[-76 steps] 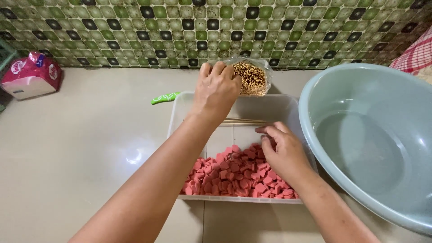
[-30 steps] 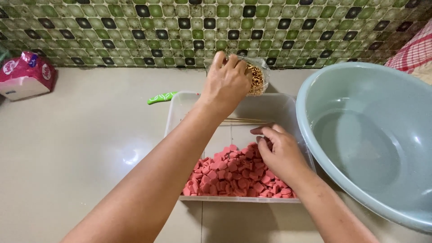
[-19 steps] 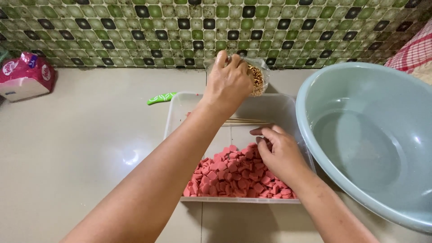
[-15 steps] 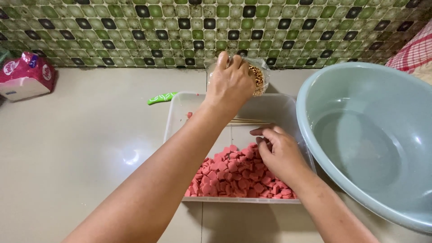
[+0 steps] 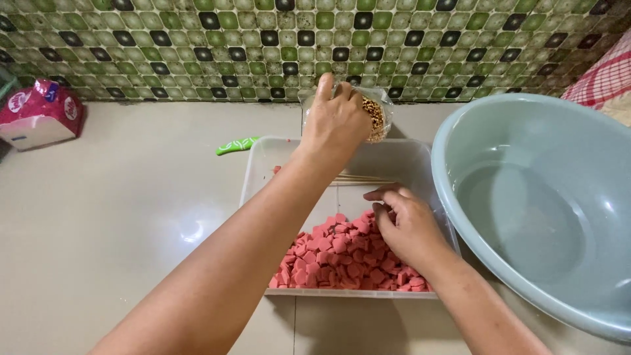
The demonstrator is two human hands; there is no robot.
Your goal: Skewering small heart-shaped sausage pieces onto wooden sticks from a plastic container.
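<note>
Your left hand (image 5: 338, 121) reaches out over the far end of the clear plastic tray (image 5: 257, 172), its fingers closed around a small clear container of brown seeds (image 5: 376, 118), which is tipped on its side, mouth toward the right, above the tray's far edge near the tiled wall (image 5: 197, 46). Your right hand (image 5: 404, 223) is the nearer one: it rests low in the tray, fingers curled loosely at the far edge of the heap of pink sliced pieces (image 5: 338, 256), touching them; you cannot tell from here whether it actually pinches anything. Just beyond those fingertips lie thin wooden skewers (image 5: 358, 178), their long axis running left to right across the tray, between your two hands. The pink pieces fill the near half of the tray; the far half is mostly bare. To your right, touching or just beside the tray, stands a large pale blue basin (image 5: 447, 141) holding water. A green-handled tool (image 5: 236, 144) lies on the table (image 5: 118, 223) just left of the tray's far corner, and a pink packet (image 5: 39, 115) sits well apart at far left.
</note>
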